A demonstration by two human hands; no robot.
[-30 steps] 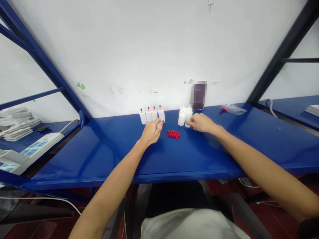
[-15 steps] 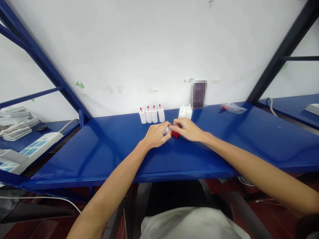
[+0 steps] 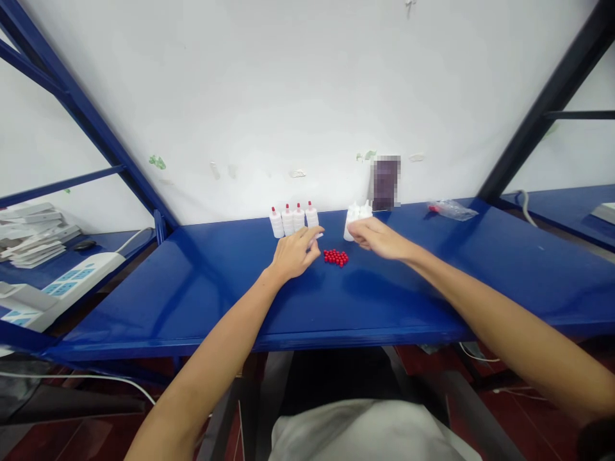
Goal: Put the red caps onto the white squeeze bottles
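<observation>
left hand holds a bare bottle; right hand, grip unclear; four capped bottles beyond left, uncapped ones by right.

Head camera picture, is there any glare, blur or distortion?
Head view: sheen and dark streaks on the glossy blue table; mosaic blocks masking the purple panel; wide-angle stretching toward the edges; red pieces small and slightly soft.

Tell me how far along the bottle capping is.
Looks done: four red-tipped bottles standing in a row. In hand: the left hand holds a mostly hidden bottle, its white tip bare. Left: the bare-tipped group by the right hand, partly hidden, with loose red caps nearby.
</observation>
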